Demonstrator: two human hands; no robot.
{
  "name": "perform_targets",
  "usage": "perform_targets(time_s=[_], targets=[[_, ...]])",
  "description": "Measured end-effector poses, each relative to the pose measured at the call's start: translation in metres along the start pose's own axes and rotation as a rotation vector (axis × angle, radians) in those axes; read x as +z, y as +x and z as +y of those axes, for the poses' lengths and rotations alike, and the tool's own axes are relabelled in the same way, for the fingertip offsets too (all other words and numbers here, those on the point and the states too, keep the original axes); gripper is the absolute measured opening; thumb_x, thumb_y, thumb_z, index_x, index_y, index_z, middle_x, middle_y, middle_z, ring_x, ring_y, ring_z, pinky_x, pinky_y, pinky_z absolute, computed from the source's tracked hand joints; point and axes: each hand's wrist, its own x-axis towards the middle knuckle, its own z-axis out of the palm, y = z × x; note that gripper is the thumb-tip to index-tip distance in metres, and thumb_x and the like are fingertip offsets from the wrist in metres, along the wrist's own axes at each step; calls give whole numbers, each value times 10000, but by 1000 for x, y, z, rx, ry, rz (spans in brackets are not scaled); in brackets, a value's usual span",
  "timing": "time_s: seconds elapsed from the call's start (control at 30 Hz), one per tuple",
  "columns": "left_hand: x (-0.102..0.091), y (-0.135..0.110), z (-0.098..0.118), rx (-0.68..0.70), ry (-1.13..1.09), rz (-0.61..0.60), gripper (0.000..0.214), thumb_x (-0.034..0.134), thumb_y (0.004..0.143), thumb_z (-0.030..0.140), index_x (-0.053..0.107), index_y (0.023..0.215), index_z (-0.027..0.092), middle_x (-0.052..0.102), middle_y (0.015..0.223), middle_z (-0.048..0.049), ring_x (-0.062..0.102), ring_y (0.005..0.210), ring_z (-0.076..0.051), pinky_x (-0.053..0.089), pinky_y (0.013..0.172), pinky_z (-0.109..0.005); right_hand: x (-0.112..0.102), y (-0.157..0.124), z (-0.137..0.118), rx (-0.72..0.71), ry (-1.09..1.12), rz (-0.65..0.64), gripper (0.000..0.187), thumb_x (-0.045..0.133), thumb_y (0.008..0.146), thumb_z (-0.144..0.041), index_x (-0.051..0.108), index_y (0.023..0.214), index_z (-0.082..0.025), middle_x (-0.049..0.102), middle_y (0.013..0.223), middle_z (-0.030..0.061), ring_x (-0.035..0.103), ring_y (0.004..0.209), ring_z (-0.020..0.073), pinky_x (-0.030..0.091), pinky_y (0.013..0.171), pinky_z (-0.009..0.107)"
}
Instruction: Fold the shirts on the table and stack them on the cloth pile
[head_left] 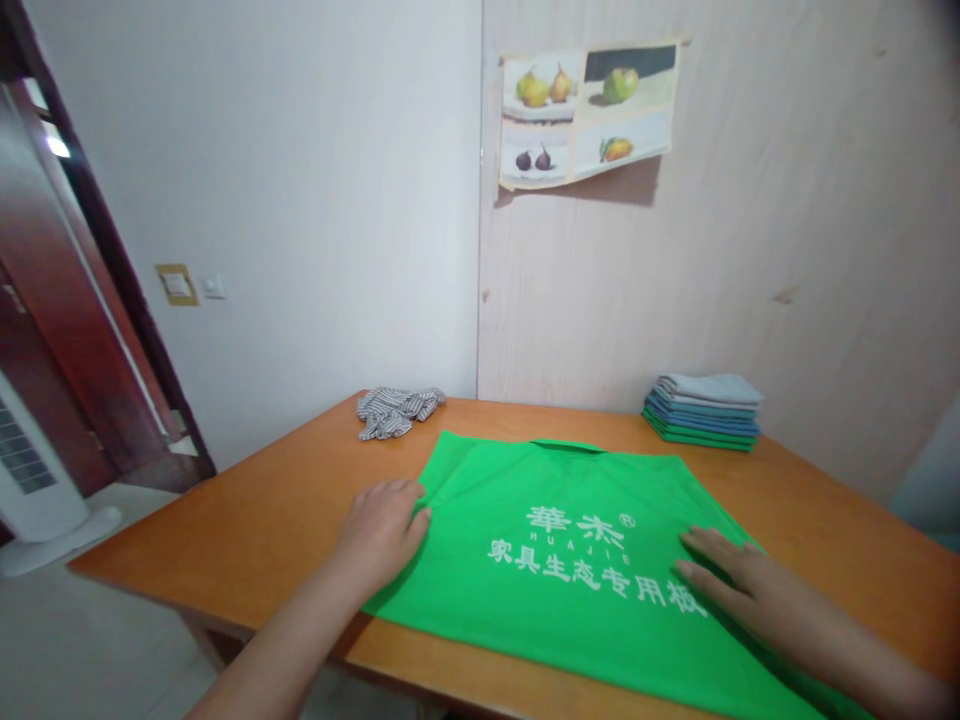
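A bright green T-shirt (517, 620) with white printed lettering lies spread flat on the table, its neck opening at the far edge. At the shirt's left edge rests my left hand (382, 530), its fingers slightly bent and the thumb apart from them. Small creases show in the cloth beside those fingertips. My right hand (739, 580) lies over the right side of the lettering, fingers stretched out and holding nothing. Part of the shirt near the lower right corner is hidden under my right forearm.
On the wooden table (277, 520), a crumpled striped cloth (397, 410) lies at the back left. A stack of folded clothes (705, 410), grey, blue and green, stands at the back right. A white appliance (37, 480) stands on the floor to the left.
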Motion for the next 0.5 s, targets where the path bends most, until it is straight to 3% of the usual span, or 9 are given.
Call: perform_targets(time_s=[0.1, 0.23, 0.37, 0.5], targets=[[-5, 28, 27, 145, -65, 10, 288, 444, 942, 336, 653, 1093, 208, 673, 1096, -110, 599, 1067, -283, 434, 930, -398, -11, 20, -20, -35, 34, 59, 690, 397, 926, -672, 571, 1398, -199, 503, 1468, 118, 456, 1361, 340, 378, 1140, 536], [2, 71, 72, 308, -76, -55, 297, 450, 942, 345, 665, 1102, 214, 680, 1097, -105, 617, 1034, -282, 455, 908, -393, -22, 50, -61, -75, 72, 94, 757, 364, 939, -672, 449, 1487, -158, 374, 1549, 134, 317, 1446, 319, 313, 1173, 514], [20, 113, 109, 405, -99, -136, 327, 431, 951, 358, 674, 1094, 193, 683, 1131, -124, 618, 1078, -296, 462, 932, -404, -13, 64, -82, -83, 25, -33, 848, 327, 931, -704, 354, 1532, -107, 239, 1602, 147, 187, 1489, 308, 215, 1208, 497], [46, 140, 128, 431, -119, -158, 417, 351, 990, 378, 630, 1232, 183, 616, 1325, -133, 544, 1248, -283, 388, 1067, -418, 3, 61, -79, -34, -2, -146, 848, 277, 928, -731, 330, 1546, -153, 227, 1612, 122, 170, 1496, 305, 158, 1214, 514]])
